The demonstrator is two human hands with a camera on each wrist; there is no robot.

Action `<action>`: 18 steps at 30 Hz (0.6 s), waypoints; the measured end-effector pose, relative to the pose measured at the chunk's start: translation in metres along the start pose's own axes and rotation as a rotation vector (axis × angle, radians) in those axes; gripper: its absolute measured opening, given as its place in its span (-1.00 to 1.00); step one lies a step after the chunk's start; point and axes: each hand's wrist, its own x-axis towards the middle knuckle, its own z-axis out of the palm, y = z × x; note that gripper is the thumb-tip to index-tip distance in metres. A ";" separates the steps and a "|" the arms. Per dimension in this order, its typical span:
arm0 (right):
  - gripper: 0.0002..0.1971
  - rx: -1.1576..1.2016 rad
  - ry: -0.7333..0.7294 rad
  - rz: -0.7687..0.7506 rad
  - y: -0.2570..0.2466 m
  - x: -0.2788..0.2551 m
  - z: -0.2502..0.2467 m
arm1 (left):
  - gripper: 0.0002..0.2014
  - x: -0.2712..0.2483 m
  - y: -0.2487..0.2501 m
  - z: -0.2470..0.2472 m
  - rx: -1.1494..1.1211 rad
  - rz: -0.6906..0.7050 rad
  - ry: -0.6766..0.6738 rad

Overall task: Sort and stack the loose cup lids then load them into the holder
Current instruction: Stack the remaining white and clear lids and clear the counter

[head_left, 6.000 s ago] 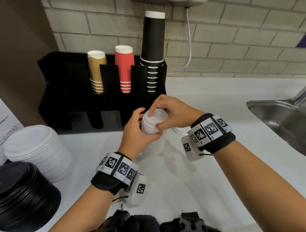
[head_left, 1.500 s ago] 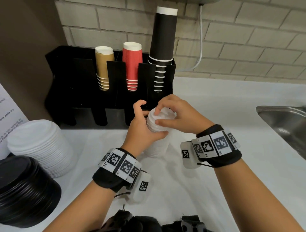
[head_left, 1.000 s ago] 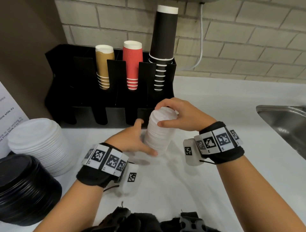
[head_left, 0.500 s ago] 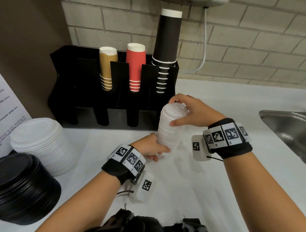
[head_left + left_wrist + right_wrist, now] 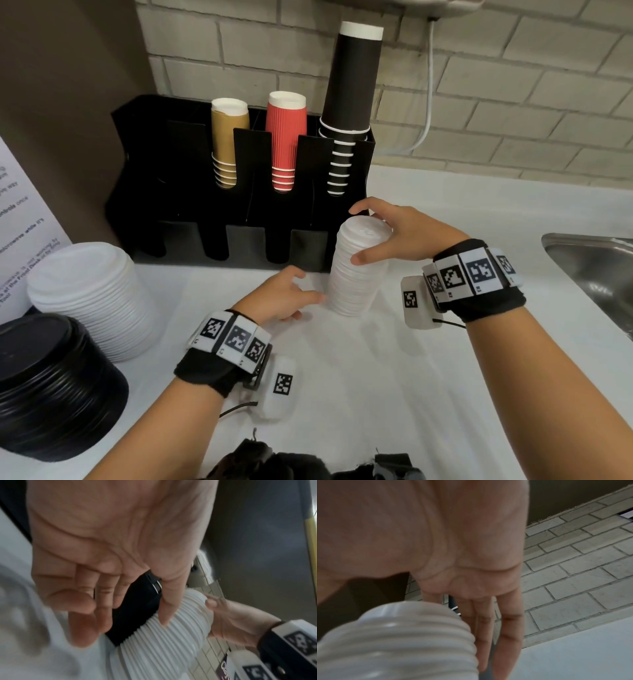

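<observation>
A tall stack of small white lids (image 5: 356,284) stands on the white counter, leaning a little to the right, just in front of the right end of the black holder (image 5: 191,212). My right hand (image 5: 356,234) grips the top of the stack, thumb on the near side and fingers over the far side. The left hand (image 5: 310,286) hovers by the stack's base with fingers loosely spread and holds nothing. In the left wrist view the thumb (image 5: 169,609) lies in front of the ribbed stack (image 5: 163,642). The right wrist view shows the stack's top (image 5: 393,642) under my palm.
Brown (image 5: 227,144), red (image 5: 286,140) and black cups (image 5: 349,102) fill the holder's upper slots. A stack of larger white lids (image 5: 92,298) and a stack of black lids (image 5: 51,387) sit at the left. A steel sink (image 5: 592,270) lies at the right.
My left hand has let go of the stack's base and drawn back a little to the left. The right hand keeps its grip on the stack's top.
</observation>
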 end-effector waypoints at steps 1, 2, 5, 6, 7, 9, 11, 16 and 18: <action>-0.26 -0.009 -0.011 0.012 0.000 0.001 -0.001 | -0.38 -0.003 -0.002 -0.005 -0.032 0.003 0.023; -0.25 -0.019 -0.018 0.020 0.000 0.003 -0.001 | -0.43 -0.006 -0.004 -0.009 -0.061 0.006 0.045; -0.24 -0.042 -0.016 0.023 0.000 0.006 -0.002 | -0.55 -0.014 -0.007 -0.020 -0.123 0.021 0.099; -0.24 -0.047 -0.016 0.020 0.000 0.007 -0.002 | -0.57 -0.016 -0.008 -0.023 -0.137 0.029 0.118; -0.25 -0.053 -0.018 0.016 0.001 0.007 -0.002 | -0.59 -0.018 -0.007 -0.025 -0.152 0.036 0.135; -0.28 -0.062 -0.011 0.007 0.001 0.009 -0.003 | -0.62 -0.023 -0.006 -0.029 -0.184 0.054 0.165; -0.31 -0.067 0.024 -0.019 -0.002 0.009 -0.006 | -0.65 -0.027 -0.003 -0.032 -0.216 0.091 0.209; -0.37 0.036 0.128 -0.237 -0.032 0.003 -0.016 | -0.64 -0.039 0.020 -0.038 -0.409 0.322 0.358; -0.34 0.129 0.070 -0.346 -0.055 0.002 -0.009 | -0.45 -0.046 0.030 -0.038 -0.545 0.425 0.255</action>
